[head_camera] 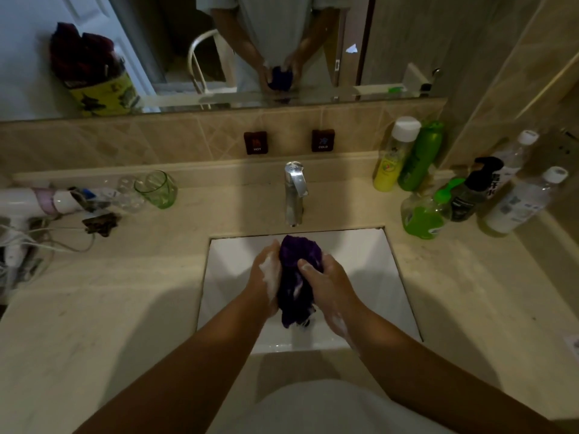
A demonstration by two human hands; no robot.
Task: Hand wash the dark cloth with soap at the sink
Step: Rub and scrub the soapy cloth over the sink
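A dark purple cloth (pixel 296 277), bunched and streaked with white suds, hangs over the white rectangular sink (pixel 369 267). My left hand (pixel 266 277) grips its left side and my right hand (pixel 326 286) grips its right side, thumb pressed on the front. Both hands carry soap foam. The cloth's lower end dangles just above the basin floor. A chrome faucet (pixel 294 192) stands behind the sink; I see no water running from it.
Green and clear soap and water bottles (pixel 419 214) crowd the counter at the right. A green glass (pixel 158 189), a hair dryer (pixel 34 200) and cables lie at the left. Hot and cold labels sit on the tiled wall under a mirror (pixel 282 42).
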